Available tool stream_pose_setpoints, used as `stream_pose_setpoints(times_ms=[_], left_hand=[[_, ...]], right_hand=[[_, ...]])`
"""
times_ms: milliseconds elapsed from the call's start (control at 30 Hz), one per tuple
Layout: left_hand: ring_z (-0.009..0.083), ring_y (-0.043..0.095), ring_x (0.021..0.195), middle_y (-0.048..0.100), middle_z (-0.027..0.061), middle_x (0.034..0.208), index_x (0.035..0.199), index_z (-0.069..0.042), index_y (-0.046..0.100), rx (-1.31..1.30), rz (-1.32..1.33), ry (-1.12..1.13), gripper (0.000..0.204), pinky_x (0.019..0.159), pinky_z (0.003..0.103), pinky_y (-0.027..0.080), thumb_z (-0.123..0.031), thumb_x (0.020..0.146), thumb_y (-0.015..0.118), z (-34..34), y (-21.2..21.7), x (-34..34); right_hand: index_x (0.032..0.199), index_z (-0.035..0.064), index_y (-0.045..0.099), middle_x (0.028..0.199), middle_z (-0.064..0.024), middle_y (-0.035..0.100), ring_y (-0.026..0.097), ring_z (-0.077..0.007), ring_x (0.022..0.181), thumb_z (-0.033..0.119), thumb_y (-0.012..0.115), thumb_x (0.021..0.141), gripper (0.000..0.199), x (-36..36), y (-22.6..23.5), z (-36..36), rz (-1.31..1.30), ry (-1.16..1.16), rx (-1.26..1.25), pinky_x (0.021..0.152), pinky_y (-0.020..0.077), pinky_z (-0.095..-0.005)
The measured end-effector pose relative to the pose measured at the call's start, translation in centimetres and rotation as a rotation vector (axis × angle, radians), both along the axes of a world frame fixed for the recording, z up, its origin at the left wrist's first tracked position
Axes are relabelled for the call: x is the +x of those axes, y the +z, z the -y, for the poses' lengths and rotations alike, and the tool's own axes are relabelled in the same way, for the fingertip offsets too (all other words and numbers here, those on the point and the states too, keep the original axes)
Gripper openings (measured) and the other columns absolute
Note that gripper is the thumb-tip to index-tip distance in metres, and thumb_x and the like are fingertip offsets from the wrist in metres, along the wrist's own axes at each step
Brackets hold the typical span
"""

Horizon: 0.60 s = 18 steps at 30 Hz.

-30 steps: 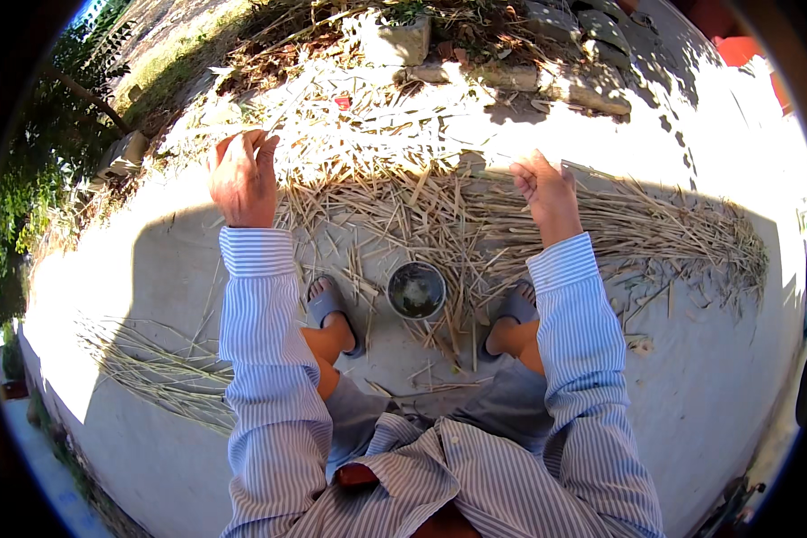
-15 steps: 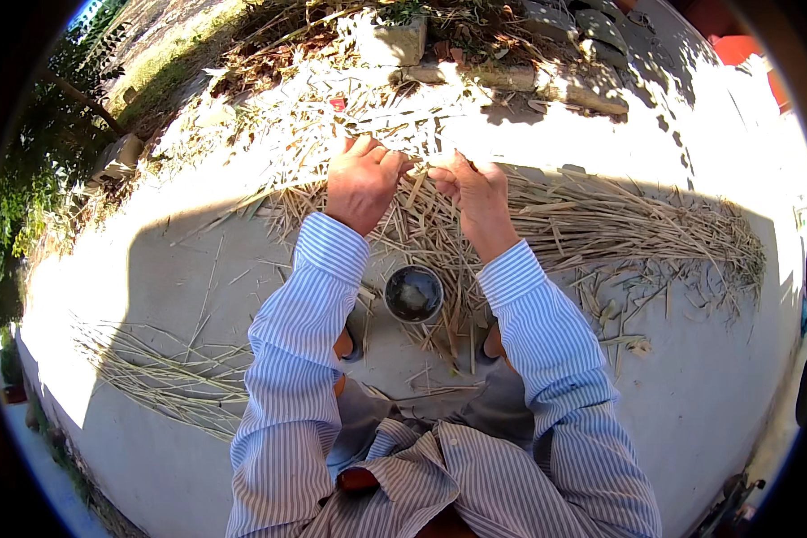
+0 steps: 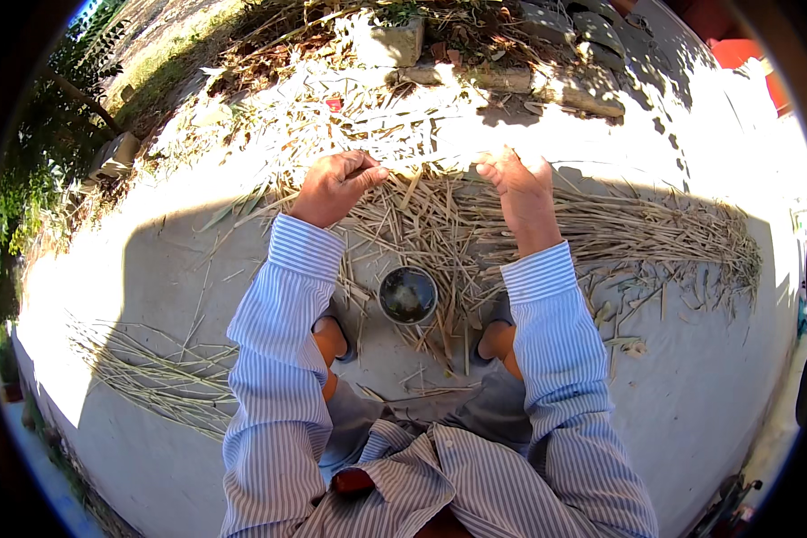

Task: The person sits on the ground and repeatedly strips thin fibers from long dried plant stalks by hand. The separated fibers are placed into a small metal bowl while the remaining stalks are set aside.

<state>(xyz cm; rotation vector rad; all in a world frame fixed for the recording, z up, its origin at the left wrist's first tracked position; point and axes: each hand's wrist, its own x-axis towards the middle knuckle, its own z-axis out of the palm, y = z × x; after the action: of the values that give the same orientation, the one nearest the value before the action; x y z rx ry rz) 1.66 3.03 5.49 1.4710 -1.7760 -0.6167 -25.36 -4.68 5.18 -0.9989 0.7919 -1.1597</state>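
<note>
Both my hands are raised over a heap of dry stalks (image 3: 426, 215), well apart. My left hand (image 3: 332, 186) is closed, thumb against the fingers, on one end of a thin pale stalk (image 3: 426, 165). My right hand (image 3: 522, 190) pinches at the right end of the same stalk, which looks stretched between them; bright sunlight washes out part of it. Below the hands, between my feet, stands a round dark bowl (image 3: 387, 310) with dark liquid in it.
A large bundle of dry stalks (image 3: 637, 229) lies to the right on the concrete. Thinner greenish stalks (image 3: 157, 377) are spread at the left. Concrete blocks (image 3: 390, 43), leaf litter and a small red scrap (image 3: 334, 105) are at the far side.
My hands were almost together and have moved apart, the left one leftward and the right one rightward. A length of pale stalk now shows between them.
</note>
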Motion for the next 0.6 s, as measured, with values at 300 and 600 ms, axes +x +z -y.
stream_pose_setpoints(times_ms=[300,600], left_hand=[[0.0099,0.063,0.073,0.070,0.0044,0.079,0.088,-0.002,0.068,0.293,-0.729,0.102,0.017,0.069,0.025,0.051,-0.014,0.079,0.077,0.5,-1.8,1.6],[0.0295,0.055,0.108,0.066,0.0104,0.102,0.107,-0.004,0.062,-0.479,0.780,0.566,0.042,0.089,0.045,0.042,-0.037,0.081,0.068,-1.2,0.3,2.7]], right_hand=[[0.087,-0.0051,0.066,0.088,-0.0130,0.070,0.066,-0.0183,0.080,0.011,0.064,0.089,0.016,-2.7,2.0,-0.1,-0.213,0.142,-0.293,0.077,0.0530,-0.0302],[0.077,-0.0018,0.065,0.070,-0.0046,0.058,0.047,-0.0131,0.063,0.033,0.075,0.082,0.037,-4.3,0.4,1.5,-0.137,0.017,-0.200,0.079,0.0499,-0.0312]])
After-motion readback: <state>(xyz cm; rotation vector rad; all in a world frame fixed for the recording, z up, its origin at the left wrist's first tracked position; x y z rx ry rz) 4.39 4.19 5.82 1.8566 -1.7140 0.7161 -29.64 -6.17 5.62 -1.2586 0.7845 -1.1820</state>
